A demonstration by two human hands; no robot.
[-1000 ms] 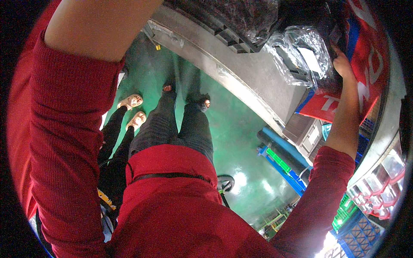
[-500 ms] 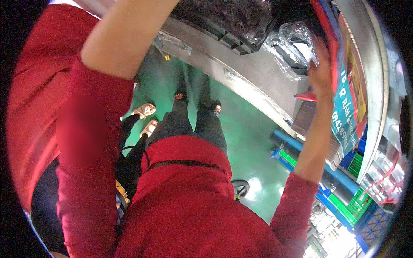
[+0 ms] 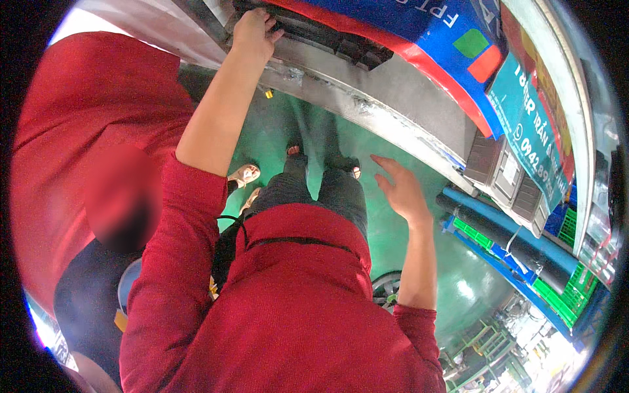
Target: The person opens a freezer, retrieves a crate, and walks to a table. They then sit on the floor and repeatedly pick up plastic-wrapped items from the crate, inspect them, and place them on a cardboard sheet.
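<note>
From the head camera, looking straight down the person's red top: the left hand (image 3: 254,31) is raised high, fingers curled over the edge of a black plastic pallet (image 3: 321,36) that sits on a grey metal ledge (image 3: 393,111). On the pallet rests a large blue and red sack (image 3: 419,46), up near the top of the picture. The right hand (image 3: 401,190) hangs free below the ledge, fingers spread and loose, gripping nothing, above the green floor (image 3: 406,242). Another person in red (image 3: 78,131) stands close on the left. Blue and black pipes (image 3: 517,242) lie at the right.
</note>
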